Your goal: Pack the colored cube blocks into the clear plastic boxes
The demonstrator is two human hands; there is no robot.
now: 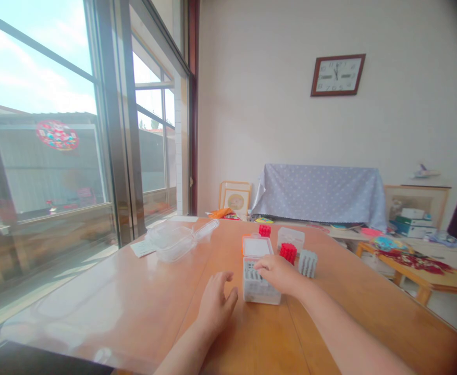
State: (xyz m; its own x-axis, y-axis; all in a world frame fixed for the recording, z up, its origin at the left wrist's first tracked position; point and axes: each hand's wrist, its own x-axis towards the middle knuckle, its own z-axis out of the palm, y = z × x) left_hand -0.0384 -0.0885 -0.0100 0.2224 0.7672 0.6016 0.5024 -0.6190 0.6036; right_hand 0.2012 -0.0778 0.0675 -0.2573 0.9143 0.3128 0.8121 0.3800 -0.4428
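Observation:
A clear plastic box [262,296] stands on the table in front of me, its lid [257,247] up and grey ridged pieces [249,270] inside. My right hand [278,272] reaches over its right side, fingers curled together at the opening; whatever they pinch is hidden. To the left of the box, my left hand [217,302] hovers with thumb and fingers apart, holding nothing. Beyond my right hand are a red ridged block [287,253] and a grey ridged block [308,263]. Another red block [264,230] lies behind the lid.
A small clear case [291,238] sits behind the nearer red block. Clear plastic containers [171,240] lie at the table's far left, beside a pale paper [144,248]. The window [56,172] borders the left side. A low wooden table [443,278] stands at right.

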